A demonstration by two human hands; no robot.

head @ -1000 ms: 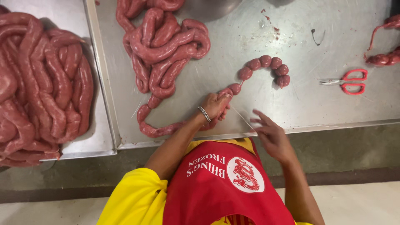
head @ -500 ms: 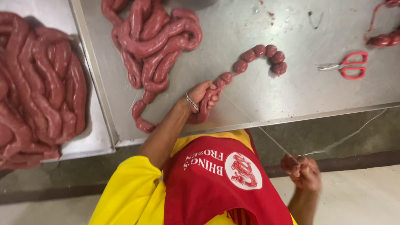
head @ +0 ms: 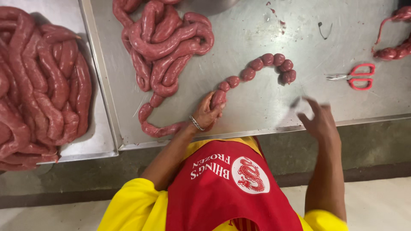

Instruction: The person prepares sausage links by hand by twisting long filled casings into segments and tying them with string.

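Observation:
My left hand, a bracelet on its wrist, pinches a long pink sausage rope near the front edge of the steel table. To the right of that hand the rope is tied into a curved chain of small round links. To its left the rope runs up into a big coiled pile of untied sausage. My right hand is blurred above the table's front edge, fingers apart, with nothing visible in it.
Red-handled scissors lie on the table at the right. More sausage pieces sit at the far right. A tray on the left is heaped with thick sausage coils. I wear a red apron.
My right hand, which had pulled a thin string down and away from the table, has swung back up over the table's edge. My left hand stays on the sausage.

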